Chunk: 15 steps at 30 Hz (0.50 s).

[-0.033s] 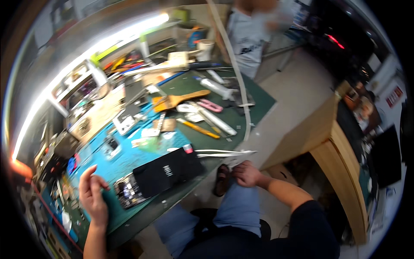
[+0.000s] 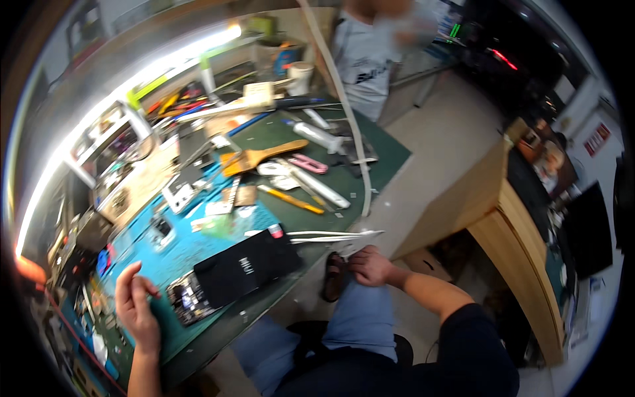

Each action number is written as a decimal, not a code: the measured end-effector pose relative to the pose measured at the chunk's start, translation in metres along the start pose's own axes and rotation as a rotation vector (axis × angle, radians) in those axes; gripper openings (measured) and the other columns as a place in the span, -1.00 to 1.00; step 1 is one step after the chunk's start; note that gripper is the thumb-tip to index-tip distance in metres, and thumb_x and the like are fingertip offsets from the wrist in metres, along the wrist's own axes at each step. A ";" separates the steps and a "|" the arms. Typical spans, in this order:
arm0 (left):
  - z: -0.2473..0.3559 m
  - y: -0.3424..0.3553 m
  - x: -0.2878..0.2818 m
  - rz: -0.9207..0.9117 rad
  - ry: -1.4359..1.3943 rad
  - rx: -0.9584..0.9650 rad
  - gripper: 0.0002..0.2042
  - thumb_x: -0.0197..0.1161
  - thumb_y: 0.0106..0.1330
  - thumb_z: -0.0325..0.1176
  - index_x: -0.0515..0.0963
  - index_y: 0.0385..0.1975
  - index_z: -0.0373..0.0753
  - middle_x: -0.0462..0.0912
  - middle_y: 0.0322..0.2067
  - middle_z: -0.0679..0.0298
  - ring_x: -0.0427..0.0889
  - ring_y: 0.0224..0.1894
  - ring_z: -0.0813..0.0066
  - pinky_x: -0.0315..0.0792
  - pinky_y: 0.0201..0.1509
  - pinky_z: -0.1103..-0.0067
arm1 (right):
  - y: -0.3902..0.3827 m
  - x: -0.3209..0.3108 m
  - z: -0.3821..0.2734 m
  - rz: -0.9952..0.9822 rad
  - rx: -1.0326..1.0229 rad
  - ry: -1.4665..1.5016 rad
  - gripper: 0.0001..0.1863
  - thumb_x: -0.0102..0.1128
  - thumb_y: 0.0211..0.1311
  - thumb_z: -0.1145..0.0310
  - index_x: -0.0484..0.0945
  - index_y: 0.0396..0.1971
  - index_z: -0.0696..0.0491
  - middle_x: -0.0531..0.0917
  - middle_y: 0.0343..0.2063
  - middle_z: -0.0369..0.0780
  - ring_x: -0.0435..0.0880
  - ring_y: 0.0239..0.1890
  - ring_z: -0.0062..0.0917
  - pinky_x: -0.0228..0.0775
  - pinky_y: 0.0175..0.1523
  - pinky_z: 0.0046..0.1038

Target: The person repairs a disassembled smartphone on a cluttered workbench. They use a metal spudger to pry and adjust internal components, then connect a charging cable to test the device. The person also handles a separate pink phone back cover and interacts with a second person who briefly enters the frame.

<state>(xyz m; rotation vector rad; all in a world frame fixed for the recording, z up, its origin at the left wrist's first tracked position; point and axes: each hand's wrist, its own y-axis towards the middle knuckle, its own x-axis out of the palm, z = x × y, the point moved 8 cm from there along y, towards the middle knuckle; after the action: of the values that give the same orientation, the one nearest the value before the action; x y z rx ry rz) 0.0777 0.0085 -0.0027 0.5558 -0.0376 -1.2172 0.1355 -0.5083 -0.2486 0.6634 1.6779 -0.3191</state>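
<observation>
My left hand hovers at the left end of an opened phone-like device, fingers loosely bent and apart, holding nothing. The device shows a bare circuit board at its left end. A black flat rectangular panel, with pale lettering and a red tab at its far right corner, covers the rest. From beside that corner, thin white cables stick out past the table edge. Just below their tips, my right hand is closed by my knee. Its fingers are curled under, so whatever they may hold is hidden.
Beyond the device lie a blue mat, a wooden-handled brush, a yellow pen-like tool, a pink cutter and a syringe. A bright tube lamp arches behind. A person stands across the bench.
The whole view has shifted slightly, so things sit a little further left. Both hands keep their poses, and the device and panel stay put on the bench.
</observation>
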 end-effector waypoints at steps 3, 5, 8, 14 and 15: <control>-0.006 0.001 -0.001 -0.023 0.000 0.007 -0.81 -0.05 0.72 -0.40 0.51 -0.03 -0.32 0.49 -0.35 0.29 0.48 -0.35 0.60 0.43 -0.24 0.63 | -0.004 0.000 0.001 0.004 0.013 0.034 -0.66 0.17 0.17 0.24 0.72 -0.13 0.05 0.76 -0.03 -0.17 0.70 0.12 -0.24 0.41 0.30 -0.11; -0.009 0.001 -0.004 0.004 -0.017 -0.009 -0.82 -0.08 0.72 -0.40 0.47 -0.06 -0.32 0.50 -0.28 0.25 0.49 -0.35 0.58 0.43 -0.22 0.62 | -0.006 0.002 0.000 0.009 0.017 0.050 -0.66 0.15 0.19 0.24 0.73 -0.10 0.02 0.76 -0.02 -0.18 0.69 0.12 -0.25 0.42 0.31 -0.11; -0.029 0.007 -0.013 -0.161 -0.173 0.001 -0.79 -0.05 0.65 -0.46 0.46 0.11 -0.33 0.51 -0.04 0.17 0.54 -0.18 0.50 0.48 0.00 0.56 | -0.007 0.001 -0.001 0.054 0.010 0.060 -0.71 0.14 0.23 0.25 0.75 -0.15 -0.04 0.75 -0.06 -0.22 0.67 0.12 -0.28 0.44 0.30 -0.11; -0.015 0.011 -0.009 -0.028 0.029 0.060 -0.68 -0.16 0.75 -0.25 0.32 -0.33 -0.23 0.39 -0.15 0.25 0.35 -0.33 0.58 0.30 -0.10 0.58 | -0.003 0.003 -0.002 0.055 -0.005 0.083 -0.75 0.15 0.23 0.27 0.73 -0.22 0.04 0.75 -0.09 -0.19 0.66 0.12 -0.24 0.44 0.32 -0.12; -0.014 0.010 -0.009 -0.054 0.062 0.094 -0.67 -0.15 0.75 -0.25 0.32 -0.34 -0.23 0.39 -0.14 0.25 0.35 -0.33 0.59 0.30 -0.11 0.58 | -0.002 0.002 -0.003 0.057 -0.007 0.094 -0.75 0.16 0.23 0.27 0.72 -0.22 0.06 0.75 -0.10 -0.18 0.66 0.12 -0.22 0.44 0.33 -0.12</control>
<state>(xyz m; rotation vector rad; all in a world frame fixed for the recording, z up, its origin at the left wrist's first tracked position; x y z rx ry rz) 0.0878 0.0242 -0.0084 0.6793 -0.0277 -1.2547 0.1315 -0.5078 -0.2499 0.7290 1.7455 -0.2447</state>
